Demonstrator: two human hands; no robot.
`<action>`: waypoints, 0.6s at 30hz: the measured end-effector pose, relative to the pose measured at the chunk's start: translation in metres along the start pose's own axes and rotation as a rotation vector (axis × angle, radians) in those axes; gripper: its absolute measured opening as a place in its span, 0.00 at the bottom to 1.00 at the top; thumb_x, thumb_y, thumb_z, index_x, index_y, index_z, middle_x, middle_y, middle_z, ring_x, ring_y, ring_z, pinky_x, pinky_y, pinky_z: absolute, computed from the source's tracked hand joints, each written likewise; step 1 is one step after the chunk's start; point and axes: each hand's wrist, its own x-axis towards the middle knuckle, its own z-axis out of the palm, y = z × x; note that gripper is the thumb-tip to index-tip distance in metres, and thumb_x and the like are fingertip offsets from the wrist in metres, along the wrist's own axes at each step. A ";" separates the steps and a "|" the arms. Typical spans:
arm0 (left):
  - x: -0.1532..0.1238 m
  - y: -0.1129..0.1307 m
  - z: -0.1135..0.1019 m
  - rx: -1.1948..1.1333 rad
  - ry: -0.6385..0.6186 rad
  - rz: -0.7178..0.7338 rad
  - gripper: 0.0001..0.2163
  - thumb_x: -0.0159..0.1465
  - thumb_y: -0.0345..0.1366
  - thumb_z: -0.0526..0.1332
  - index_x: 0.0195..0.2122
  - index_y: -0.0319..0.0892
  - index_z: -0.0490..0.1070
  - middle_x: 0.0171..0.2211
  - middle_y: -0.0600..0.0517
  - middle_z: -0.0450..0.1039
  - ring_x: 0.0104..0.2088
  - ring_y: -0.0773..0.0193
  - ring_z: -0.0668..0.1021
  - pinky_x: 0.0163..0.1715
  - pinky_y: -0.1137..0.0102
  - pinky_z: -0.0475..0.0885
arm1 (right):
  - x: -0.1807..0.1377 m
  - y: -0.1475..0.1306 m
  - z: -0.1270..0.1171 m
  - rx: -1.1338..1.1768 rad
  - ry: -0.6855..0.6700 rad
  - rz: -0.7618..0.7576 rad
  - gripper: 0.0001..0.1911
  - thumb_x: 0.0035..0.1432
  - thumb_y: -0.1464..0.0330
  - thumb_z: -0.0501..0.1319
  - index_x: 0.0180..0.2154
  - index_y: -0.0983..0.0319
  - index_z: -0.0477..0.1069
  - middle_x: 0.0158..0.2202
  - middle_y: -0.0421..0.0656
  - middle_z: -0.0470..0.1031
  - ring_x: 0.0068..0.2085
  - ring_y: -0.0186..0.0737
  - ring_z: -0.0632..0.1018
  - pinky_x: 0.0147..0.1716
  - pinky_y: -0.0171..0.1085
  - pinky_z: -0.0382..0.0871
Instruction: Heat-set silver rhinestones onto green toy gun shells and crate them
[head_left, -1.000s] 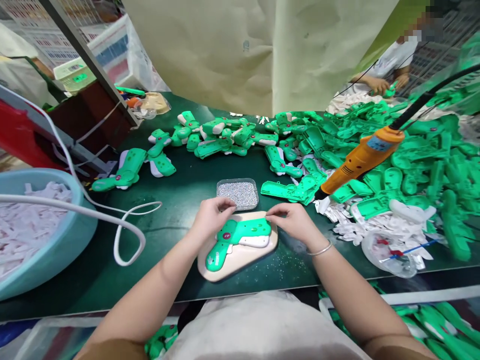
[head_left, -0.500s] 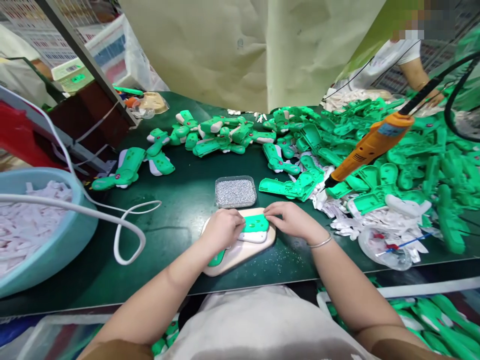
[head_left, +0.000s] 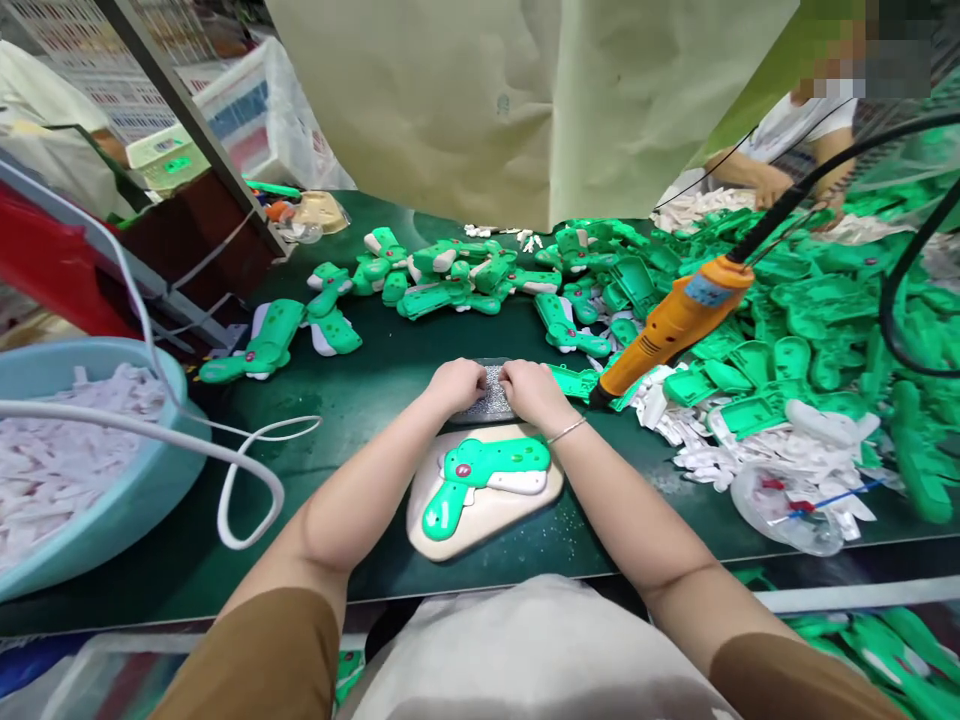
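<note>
My left hand [head_left: 459, 386] and my right hand [head_left: 534, 390] are side by side at the small clear tray [head_left: 487, 419], whose contents are small silvery pieces that look like screws [head_left: 493, 388]. Both hands have bent fingers drawn together down at the pieces; what the fingertips pinch, if anything, is too small to tell. Just below them, a green and white plastic toy gun [head_left: 501, 456] with a red round spot lies on a cream rounded board [head_left: 491, 518]. Neither hand touches the toy.
An orange electric screwdriver [head_left: 675, 320] hangs at the right, before a heap of green shells [head_left: 795, 300]. White parts [head_left: 731, 445] and a clear cup [head_left: 784, 525] lie nearby. A blue basin [head_left: 184, 440] and white cable [head_left: 247, 460] are left. A co-worker's hands [head_left: 772, 187] are far right.
Both hands have left the toy on the board and moved forward to the tray. The toy is now uncovered. The hanging screwdriver appears further left and lower, and the view has shifted slightly.
</note>
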 end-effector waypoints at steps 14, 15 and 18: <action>-0.029 -0.004 0.002 -0.166 0.231 -0.004 0.14 0.64 0.28 0.57 0.42 0.43 0.83 0.43 0.47 0.84 0.45 0.54 0.83 0.44 0.67 0.75 | -0.007 0.016 0.026 0.575 0.290 -0.090 0.08 0.54 0.78 0.57 0.32 0.60 0.72 0.32 0.43 0.77 0.35 0.40 0.75 0.38 0.37 0.67; -0.034 -0.004 0.002 -0.214 0.257 0.001 0.13 0.63 0.28 0.58 0.41 0.43 0.83 0.42 0.48 0.84 0.44 0.55 0.83 0.44 0.67 0.75 | -0.014 0.018 0.024 0.619 0.296 -0.098 0.09 0.54 0.78 0.57 0.33 0.61 0.73 0.33 0.43 0.78 0.36 0.40 0.76 0.39 0.37 0.69; -0.060 -0.002 0.003 -0.458 0.336 0.043 0.09 0.58 0.27 0.62 0.34 0.43 0.83 0.35 0.51 0.84 0.38 0.59 0.83 0.41 0.70 0.76 | -0.046 0.028 0.018 0.733 0.282 -0.126 0.07 0.55 0.75 0.60 0.34 0.60 0.76 0.34 0.43 0.80 0.36 0.40 0.78 0.39 0.38 0.71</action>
